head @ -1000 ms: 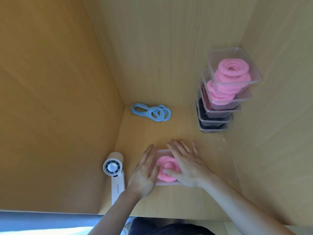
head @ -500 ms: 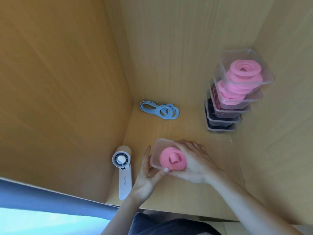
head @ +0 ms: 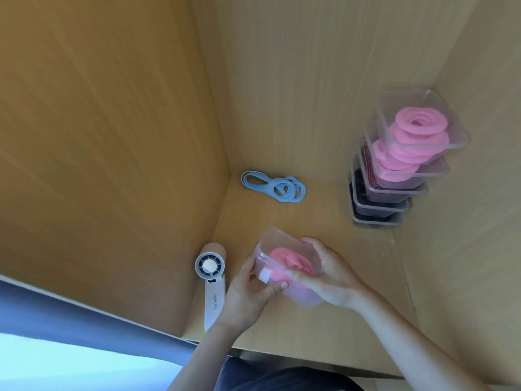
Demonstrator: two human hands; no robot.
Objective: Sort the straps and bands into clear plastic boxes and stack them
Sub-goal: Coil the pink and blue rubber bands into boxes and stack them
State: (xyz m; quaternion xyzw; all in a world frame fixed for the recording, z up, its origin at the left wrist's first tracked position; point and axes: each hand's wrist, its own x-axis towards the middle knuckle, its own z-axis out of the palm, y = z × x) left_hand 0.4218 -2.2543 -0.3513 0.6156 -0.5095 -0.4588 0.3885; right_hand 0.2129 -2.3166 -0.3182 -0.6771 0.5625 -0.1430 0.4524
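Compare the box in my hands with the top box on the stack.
The held box is tilted, gripped by left hand and right hand; the top box rests on the stack. The held box's bunched band sits under a thumb; the top box's coiled band lies untouched. Both are clear, holding pink.
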